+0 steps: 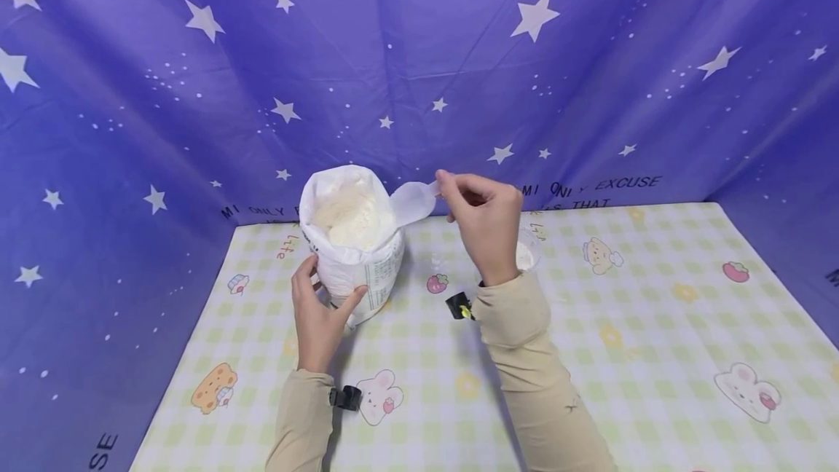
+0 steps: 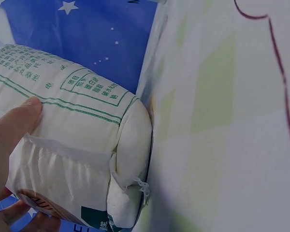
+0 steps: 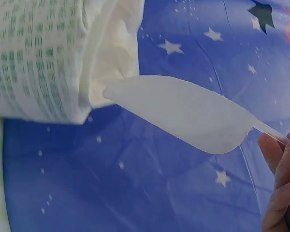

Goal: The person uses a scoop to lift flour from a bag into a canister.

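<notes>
An open white flour bag (image 1: 383, 268) with green print stands on the table, full of pale powder near its top. My left hand (image 1: 321, 319) grips its lower side, thumb (image 2: 24, 118) on the front and fingers around the other side. With my right hand (image 1: 481, 217) I pinch the thin handle of a translucent plastic scoop (image 1: 414, 202). The scoop's tip is at the bag's right rim, and in the right wrist view its broad bowl (image 3: 183, 111) slants from the bag mouth to my fingers. Partly hidden behind my right wrist is a clear container (image 1: 526, 253) with white powder inside.
A checked cloth with cartoon prints covers the table (image 1: 419, 399). Close behind the bag hangs a blue curtain (image 1: 393, 57) with white stars, meeting the table's back edge. Black camera mounts (image 1: 347, 398) sit on both wrists.
</notes>
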The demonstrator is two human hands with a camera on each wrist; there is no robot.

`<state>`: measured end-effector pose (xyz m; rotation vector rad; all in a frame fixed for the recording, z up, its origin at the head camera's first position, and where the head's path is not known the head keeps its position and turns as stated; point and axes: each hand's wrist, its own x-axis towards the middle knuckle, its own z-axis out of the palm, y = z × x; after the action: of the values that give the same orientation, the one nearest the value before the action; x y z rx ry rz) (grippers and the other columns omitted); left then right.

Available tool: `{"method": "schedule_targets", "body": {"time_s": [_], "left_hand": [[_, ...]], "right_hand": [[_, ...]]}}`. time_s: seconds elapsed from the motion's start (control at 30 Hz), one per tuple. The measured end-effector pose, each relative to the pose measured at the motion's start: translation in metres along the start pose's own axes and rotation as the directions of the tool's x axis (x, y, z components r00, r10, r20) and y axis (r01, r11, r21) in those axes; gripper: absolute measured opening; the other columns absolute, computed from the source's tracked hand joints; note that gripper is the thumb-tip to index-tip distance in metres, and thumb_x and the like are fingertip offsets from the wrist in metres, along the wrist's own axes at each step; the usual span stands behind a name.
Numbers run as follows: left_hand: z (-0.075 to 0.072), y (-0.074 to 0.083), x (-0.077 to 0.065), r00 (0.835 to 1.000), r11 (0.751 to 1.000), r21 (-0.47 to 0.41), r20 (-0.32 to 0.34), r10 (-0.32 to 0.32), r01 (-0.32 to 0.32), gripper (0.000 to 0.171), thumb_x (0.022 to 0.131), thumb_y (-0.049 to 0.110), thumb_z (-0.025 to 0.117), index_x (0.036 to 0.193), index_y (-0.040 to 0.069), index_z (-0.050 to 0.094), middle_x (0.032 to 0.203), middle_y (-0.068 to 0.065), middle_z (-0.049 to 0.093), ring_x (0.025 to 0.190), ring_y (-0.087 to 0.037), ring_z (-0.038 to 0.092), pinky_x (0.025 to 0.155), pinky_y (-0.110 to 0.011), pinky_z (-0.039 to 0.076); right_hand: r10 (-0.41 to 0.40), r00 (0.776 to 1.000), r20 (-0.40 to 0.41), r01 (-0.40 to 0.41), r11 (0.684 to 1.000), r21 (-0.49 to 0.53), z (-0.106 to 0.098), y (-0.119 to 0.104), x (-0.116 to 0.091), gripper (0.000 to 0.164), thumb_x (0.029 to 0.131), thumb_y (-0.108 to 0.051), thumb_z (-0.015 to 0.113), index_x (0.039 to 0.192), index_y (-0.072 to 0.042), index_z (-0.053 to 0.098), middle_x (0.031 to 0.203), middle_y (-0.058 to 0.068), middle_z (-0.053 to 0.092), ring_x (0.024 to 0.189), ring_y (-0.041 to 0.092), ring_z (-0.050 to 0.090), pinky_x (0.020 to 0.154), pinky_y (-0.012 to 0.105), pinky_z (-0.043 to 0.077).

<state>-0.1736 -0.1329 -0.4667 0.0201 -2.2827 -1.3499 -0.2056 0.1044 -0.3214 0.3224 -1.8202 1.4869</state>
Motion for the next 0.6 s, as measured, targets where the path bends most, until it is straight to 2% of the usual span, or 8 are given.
{"method": "schedule_targets", "body": {"time_s": [0.17, 0.27, 0.43, 0.6], "left_hand": [[0.000, 0.000, 0.001, 1.000, 1.000, 0.000, -0.001, 0.016, -0.016, 0.092, 0.074, 0.024, 0.089, 0.146, 0.006, 0.036, 0.140, -0.014, 0.043, 0.130, -0.026, 0.043, 0.108, -0.042, 0.044], [0.000, -0.001, 0.001, 1.000, 1.000, -0.001, -0.003, 0.018, -0.018, 0.093, 0.073, 0.024, 0.090, 0.146, 0.006, 0.036, 0.140, -0.013, 0.043, 0.130, -0.026, 0.043, 0.107, -0.041, 0.044], [-0.001, -0.001, 0.000, 1.000, 1.000, -0.003, 0.003, 0.006, -0.006, 0.092, 0.074, 0.024, 0.089, 0.147, 0.007, 0.035, 0.140, -0.012, 0.043, 0.130, -0.026, 0.042, 0.108, -0.041, 0.044], [0.000, -0.001, 0.000, 1.000, 1.000, 0.000, 0.000, 0.004, -0.004, 0.093, 0.074, 0.024, 0.089, 0.147, 0.007, 0.035, 0.140, -0.012, 0.043, 0.130, -0.026, 0.042, 0.109, -0.040, 0.043]], "right_hand": [[-0.009, 0.999, 0.044, 0.009, 1.000, 0.006, 0.017, 0.002, -0.004, 0.024, 0.092, -0.024, 0.072, 0.078, -0.006, 0.080, 0.053, 0.004, 0.061, 0.045, 0.017, 0.054, 0.042, 0.019, 0.035], [0.000, 0.996, 0.091, 0.003, 0.999, -0.035, 0.025, 0.007, -0.008, 0.022, 0.092, -0.022, 0.072, 0.080, -0.006, 0.080, 0.056, 0.003, 0.065, 0.045, 0.012, 0.054, 0.042, 0.018, 0.037], [0.035, 0.984, 0.177, -0.015, 0.994, -0.110, 0.035, 0.015, -0.017, 0.019, 0.092, -0.020, 0.072, 0.084, -0.006, 0.081, 0.057, 0.004, 0.066, 0.046, 0.008, 0.055, 0.043, 0.019, 0.040], [0.068, 0.969, 0.236, -0.038, 0.991, -0.129, 0.042, 0.020, -0.023, 0.021, 0.093, -0.021, 0.070, 0.082, -0.006, 0.080, 0.057, 0.009, 0.065, 0.046, 0.009, 0.055, 0.047, 0.021, 0.042]]}}
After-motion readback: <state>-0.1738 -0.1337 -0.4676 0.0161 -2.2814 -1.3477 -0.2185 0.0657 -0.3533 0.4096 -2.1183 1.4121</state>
